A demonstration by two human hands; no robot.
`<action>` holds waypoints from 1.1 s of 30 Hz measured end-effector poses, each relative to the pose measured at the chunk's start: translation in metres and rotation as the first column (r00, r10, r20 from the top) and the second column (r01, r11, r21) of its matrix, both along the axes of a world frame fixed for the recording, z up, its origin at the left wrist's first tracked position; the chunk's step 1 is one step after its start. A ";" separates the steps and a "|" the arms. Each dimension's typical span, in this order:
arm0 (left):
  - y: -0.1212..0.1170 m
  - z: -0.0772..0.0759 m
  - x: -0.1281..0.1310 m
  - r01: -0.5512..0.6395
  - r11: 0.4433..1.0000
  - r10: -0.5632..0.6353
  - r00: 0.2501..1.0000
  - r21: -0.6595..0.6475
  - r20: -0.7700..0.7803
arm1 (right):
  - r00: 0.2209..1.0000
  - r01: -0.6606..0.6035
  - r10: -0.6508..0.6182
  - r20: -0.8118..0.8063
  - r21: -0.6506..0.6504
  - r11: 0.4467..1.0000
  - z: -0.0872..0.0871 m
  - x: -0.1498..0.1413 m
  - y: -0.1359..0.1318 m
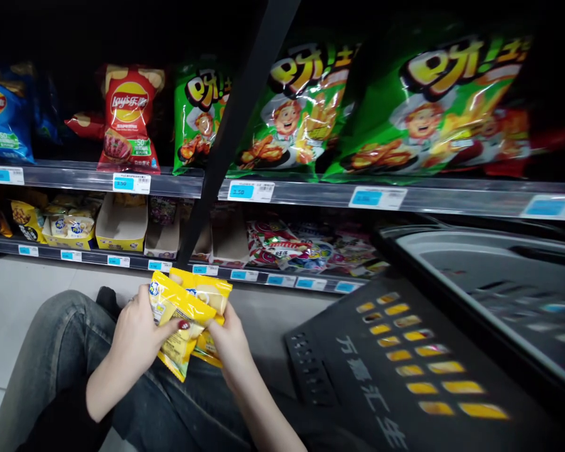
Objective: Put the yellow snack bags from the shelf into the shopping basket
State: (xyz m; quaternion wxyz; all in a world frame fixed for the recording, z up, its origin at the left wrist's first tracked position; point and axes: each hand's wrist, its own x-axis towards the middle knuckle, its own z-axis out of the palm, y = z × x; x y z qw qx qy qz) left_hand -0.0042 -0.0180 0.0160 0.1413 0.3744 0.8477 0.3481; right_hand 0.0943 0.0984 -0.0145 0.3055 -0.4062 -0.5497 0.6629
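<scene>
Two yellow snack packets overlap in front of my knees, held between both hands. My left hand is closed on the front packet, its thumb with a dark red nail pressed on the printed face. My right hand is closed around the right side of the rear packet, thumb at the front one's edge. The front packet covers much of the rear one. Beyond them, on the bottom shelf, stand an open yellow-and-white display box and a box of small white-and-yellow packets.
A dark grey shopping basket stands close on my right, yellow showing through its slots. The upper shelf edge carries green snack bags, a red chip bag and a blue one. A black post divides the shelving.
</scene>
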 end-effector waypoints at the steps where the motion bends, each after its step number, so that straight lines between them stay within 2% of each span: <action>1: 0.000 -0.001 -0.001 0.002 1.000 -0.003 0.999 0.024 0.044 | 1.000 0.008 -0.008 -0.002 -0.012 1.000 -0.001 0.000 0.001; 4: -0.001 -0.007 -0.007 0.001 0.988 -0.031 0.982 0.157 0.189 | 1.000 0.018 -0.018 -0.001 -0.022 1.000 -0.001 0.001 0.001; 9: 0.001 -0.016 -0.015 -0.166 0.935 0.055 0.941 0.313 0.334 | 1.000 0.003 -0.004 -0.026 -0.041 0.999 0.000 0.000 -0.002; 12: 0.005 -0.018 -0.017 -0.244 0.865 -0.056 0.821 0.438 0.568 | 0.999 0.033 -0.035 -0.039 -0.058 0.998 -0.001 0.000 0.000; 14: 0.007 -0.015 -0.016 -0.273 0.832 -0.139 0.740 0.483 0.658 | 0.996 0.071 -0.074 -0.043 -0.068 0.995 -0.003 0.000 0.003; 16: 0.008 -0.010 -0.015 -0.322 0.811 -0.179 0.659 0.489 0.731 | 0.994 0.093 -0.098 -0.051 -0.095 0.991 -0.007 0.001 0.007; 19: 0.007 -0.002 -0.014 -0.439 0.766 -0.237 0.486 0.470 0.841 | 0.991 0.090 -0.102 -0.081 -0.145 0.985 -0.013 0.000 0.010; 20: 0.006 0.000 -0.014 -0.469 0.754 -0.246 0.449 0.460 0.859 | 0.991 0.087 -0.102 -0.090 -0.151 0.985 -0.015 -0.001 0.010; 25: 0.006 0.001 -0.015 -0.523 0.725 -0.238 0.422 0.449 0.875 | 0.991 0.072 -0.083 -0.104 -0.111 0.991 -0.022 -0.002 0.008; 33: 0.004 0.007 -0.016 -0.537 0.662 -0.276 0.474 0.523 0.836 | 0.991 0.055 -0.072 -0.111 -0.151 0.987 -0.014 0.000 0.005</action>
